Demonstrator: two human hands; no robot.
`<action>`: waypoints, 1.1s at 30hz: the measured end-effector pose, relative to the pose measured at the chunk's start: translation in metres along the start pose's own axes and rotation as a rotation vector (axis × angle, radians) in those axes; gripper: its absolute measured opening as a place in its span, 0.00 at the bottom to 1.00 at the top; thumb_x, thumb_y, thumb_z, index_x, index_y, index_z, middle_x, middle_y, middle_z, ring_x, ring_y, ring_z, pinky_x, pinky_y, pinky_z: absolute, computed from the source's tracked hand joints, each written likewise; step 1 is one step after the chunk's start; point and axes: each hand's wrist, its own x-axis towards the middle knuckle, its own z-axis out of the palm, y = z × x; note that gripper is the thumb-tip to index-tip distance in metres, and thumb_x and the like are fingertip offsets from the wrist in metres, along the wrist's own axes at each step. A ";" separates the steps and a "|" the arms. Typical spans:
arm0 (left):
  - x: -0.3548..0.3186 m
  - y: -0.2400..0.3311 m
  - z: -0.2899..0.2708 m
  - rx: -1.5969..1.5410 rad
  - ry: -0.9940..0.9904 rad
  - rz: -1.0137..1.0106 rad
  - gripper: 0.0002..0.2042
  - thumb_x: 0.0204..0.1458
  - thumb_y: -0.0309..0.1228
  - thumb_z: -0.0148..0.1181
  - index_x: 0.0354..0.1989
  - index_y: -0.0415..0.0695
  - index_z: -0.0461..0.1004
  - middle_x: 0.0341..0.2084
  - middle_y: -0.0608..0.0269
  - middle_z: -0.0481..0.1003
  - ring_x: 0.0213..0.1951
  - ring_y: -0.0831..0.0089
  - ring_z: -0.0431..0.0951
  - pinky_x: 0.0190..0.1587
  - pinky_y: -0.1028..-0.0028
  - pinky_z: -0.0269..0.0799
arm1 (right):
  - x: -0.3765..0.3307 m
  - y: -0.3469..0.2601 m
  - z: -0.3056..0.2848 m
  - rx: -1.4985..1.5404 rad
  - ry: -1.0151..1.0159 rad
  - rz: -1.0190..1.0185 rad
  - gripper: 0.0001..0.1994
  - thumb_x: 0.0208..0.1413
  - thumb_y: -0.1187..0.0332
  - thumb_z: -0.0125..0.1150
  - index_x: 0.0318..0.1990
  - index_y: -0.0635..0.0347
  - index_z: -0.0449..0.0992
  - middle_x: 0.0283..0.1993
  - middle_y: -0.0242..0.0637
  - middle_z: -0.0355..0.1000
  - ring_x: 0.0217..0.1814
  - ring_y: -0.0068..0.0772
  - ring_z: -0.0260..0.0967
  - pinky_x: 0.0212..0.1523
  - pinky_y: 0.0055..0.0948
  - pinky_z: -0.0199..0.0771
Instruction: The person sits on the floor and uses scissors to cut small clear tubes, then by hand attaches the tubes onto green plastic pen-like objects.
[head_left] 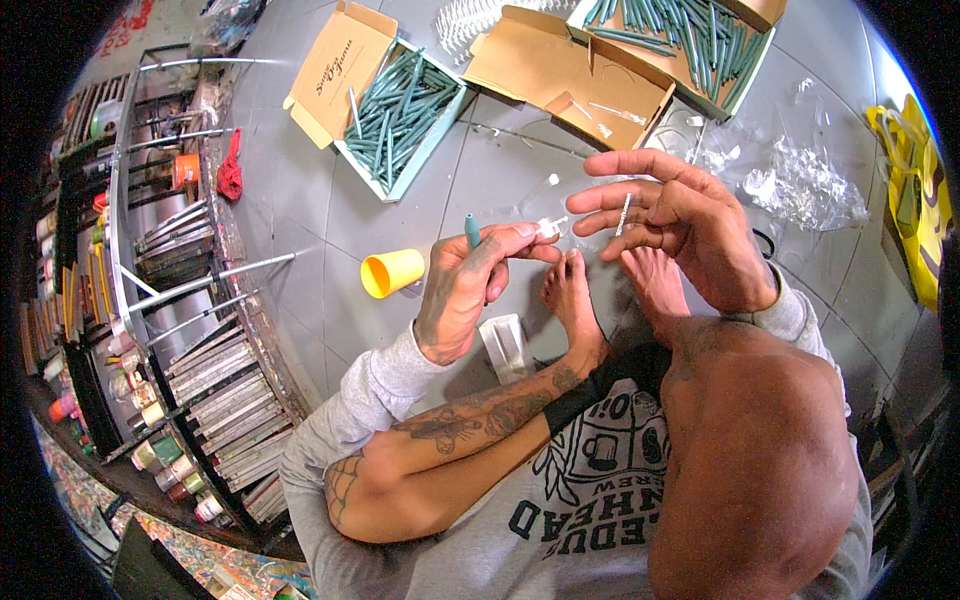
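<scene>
From my remote seat I look down on a grey tiled floor (330, 230) where a person sits with legs crossed, bare feet (610, 290) out in front. A metal rack (170, 300) packed with flat packets and small jars curves along the left. Three open cardboard boxes lie at the top: the left box (385, 105) and the right box (680, 40) are full of green sticks, while the middle box (565, 65) is nearly bare. Crumpled clear wrappers (800, 185) are strewn to the right, near a yellow bag (915, 190) at the edge.

Closer in, a yellow cup (392, 272) lies on its side on the tiles, left of the hands. A small white holder (505, 345) stands by the left wrist.

The left hand (465, 295) is closed around a green stick (472, 231), whose tip points up above the knuckles; its thumb and forefinger also pinch a small white piece (547, 229). The right hand (670, 225) is just beside it, fingers spread long and loose, with a thin pale sliver (624, 213) gripped between two of them. Both hands hover above the feet, fingertips almost meeting, well clear of the boxes.
</scene>
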 end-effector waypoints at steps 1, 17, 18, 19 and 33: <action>0.000 0.000 0.000 0.005 0.000 -0.001 0.20 0.56 0.45 0.59 0.43 0.40 0.81 0.35 0.58 0.83 0.19 0.85 0.56 0.24 0.82 0.51 | 0.000 0.000 -0.001 0.003 -0.003 0.000 0.21 0.57 0.71 0.49 0.59 0.68 0.69 0.51 0.52 0.76 0.52 0.43 0.76 0.48 0.35 0.78; 0.001 -0.003 0.000 0.002 0.002 0.001 0.20 0.56 0.45 0.58 0.43 0.40 0.82 0.34 0.58 0.83 0.18 0.84 0.56 0.23 0.82 0.51 | 0.000 0.005 -0.003 0.038 -0.037 -0.044 0.21 0.58 0.73 0.49 0.59 0.70 0.68 0.52 0.54 0.76 0.52 0.43 0.76 0.50 0.33 0.77; 0.001 -0.002 0.000 0.003 0.001 -0.001 0.20 0.56 0.45 0.58 0.43 0.40 0.82 0.34 0.58 0.83 0.18 0.84 0.56 0.23 0.82 0.51 | 0.000 0.005 -0.003 0.039 -0.041 -0.044 0.21 0.58 0.73 0.49 0.59 0.70 0.68 0.52 0.54 0.76 0.52 0.43 0.76 0.50 0.33 0.77; 0.001 -0.002 0.000 0.005 0.003 -0.001 0.20 0.56 0.45 0.58 0.43 0.40 0.82 0.34 0.58 0.83 0.18 0.84 0.56 0.23 0.82 0.51 | 0.001 0.005 -0.003 0.040 -0.044 -0.044 0.21 0.58 0.73 0.49 0.59 0.70 0.68 0.52 0.53 0.76 0.52 0.43 0.76 0.50 0.33 0.77; 0.000 0.001 0.001 0.018 0.005 -0.008 0.21 0.56 0.46 0.58 0.44 0.39 0.81 0.34 0.58 0.83 0.19 0.84 0.56 0.24 0.82 0.52 | -0.002 0.002 -0.001 0.032 -0.041 -0.018 0.20 0.60 0.73 0.51 0.59 0.68 0.68 0.52 0.52 0.76 0.53 0.42 0.75 0.51 0.34 0.76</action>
